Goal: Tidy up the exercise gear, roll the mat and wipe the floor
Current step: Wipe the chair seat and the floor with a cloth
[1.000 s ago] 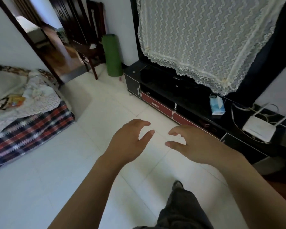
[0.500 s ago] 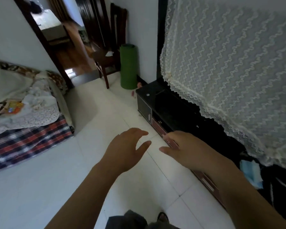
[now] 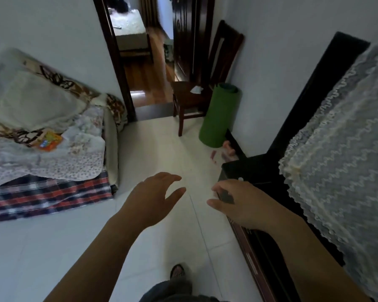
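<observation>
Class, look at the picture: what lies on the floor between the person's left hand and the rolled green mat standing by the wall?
In the head view, only bare pale floor tiles separate the left hand from the rolled green mat.

**Surfaces in the room**

The floor [image 3: 157,153] is pale glossy tile. The rolled mat [image 3: 218,114] looks like matt green foam. The chair [image 3: 192,94] is dark polished wood, the cabinet [image 3: 255,171] glossy black, the drape [image 3: 340,149] white lace cloth.

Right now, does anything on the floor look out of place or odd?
Yes. Small reddish-pink items lie loose on the white floor between the rolled green mat and the black cabinet; too blurred to identify. The mat stands upright against the wall, already rolled.
</observation>
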### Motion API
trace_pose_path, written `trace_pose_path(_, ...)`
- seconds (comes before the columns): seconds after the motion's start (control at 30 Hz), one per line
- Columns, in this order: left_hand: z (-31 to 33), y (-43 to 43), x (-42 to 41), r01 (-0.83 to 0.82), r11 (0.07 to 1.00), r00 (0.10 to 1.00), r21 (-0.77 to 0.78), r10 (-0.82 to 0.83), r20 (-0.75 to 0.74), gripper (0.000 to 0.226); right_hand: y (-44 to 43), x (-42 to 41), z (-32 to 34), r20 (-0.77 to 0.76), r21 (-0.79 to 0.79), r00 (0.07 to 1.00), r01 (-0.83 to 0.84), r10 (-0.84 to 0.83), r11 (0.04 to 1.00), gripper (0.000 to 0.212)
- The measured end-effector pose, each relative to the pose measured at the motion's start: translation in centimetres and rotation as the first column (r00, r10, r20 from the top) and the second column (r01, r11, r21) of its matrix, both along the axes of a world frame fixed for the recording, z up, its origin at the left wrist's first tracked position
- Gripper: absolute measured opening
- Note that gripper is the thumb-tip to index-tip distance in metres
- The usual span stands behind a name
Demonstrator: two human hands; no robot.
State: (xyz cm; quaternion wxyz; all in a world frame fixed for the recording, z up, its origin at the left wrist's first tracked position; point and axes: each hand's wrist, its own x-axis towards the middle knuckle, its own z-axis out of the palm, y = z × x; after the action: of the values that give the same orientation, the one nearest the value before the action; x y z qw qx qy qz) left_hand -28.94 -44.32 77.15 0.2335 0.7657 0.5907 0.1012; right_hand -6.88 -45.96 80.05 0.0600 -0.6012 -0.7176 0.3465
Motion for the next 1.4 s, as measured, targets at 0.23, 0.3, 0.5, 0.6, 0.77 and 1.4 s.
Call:
trace_pose_path(0.23,0.2,18.4,0.8,0.048,0.999,0.999,-0.013,-0.048,-0.010,0.049,17.2,1.4,-0.2,-0.026,0.022,0.997,0.068,-0.068,0.997,0.047)
trace_pose_path(0.3,-0.5,23.5,2.1,0.090,0.995,0.996,-0.032,-0.091,-0.026,0.049,21.5,2.3,-1.3,-0.036,-0.011,0.996,0.082,-0.082,0.997,0.047)
trace_pose_path(0.5,-2.0,40.6,5.1,0.112,0.993,0.991,-0.037,-0.114,-0.069,0.050,38.9,5.2,-4.1,-0.030,0.000,0.991,0.128,-0.128,0.992,0.043)
trace_pose_path(0.6,-1.5,48.4,5.9,0.088,0.994,0.992,-0.058,-0.093,-0.082,0.050,48.0,5.8,-3.9,-0.040,0.009,0.997,0.063,-0.063,0.998,0.042)
trace_pose_path(0.77,-0.8,60.1,6.5,0.058,0.997,0.994,-0.058,-0.063,-0.094,0.048,61.4,5.4,-2.9,-0.023,-0.032,1.000,0.006,-0.006,0.999,0.049)
trace_pose_path(1.4,-2.9,107.8,4.5,0.385,0.916,0.909,-0.111,-0.397,-0.125,0.045,100.4,2.1,-6.6,-0.047,-0.040,0.953,0.299,-0.300,0.953,0.038)
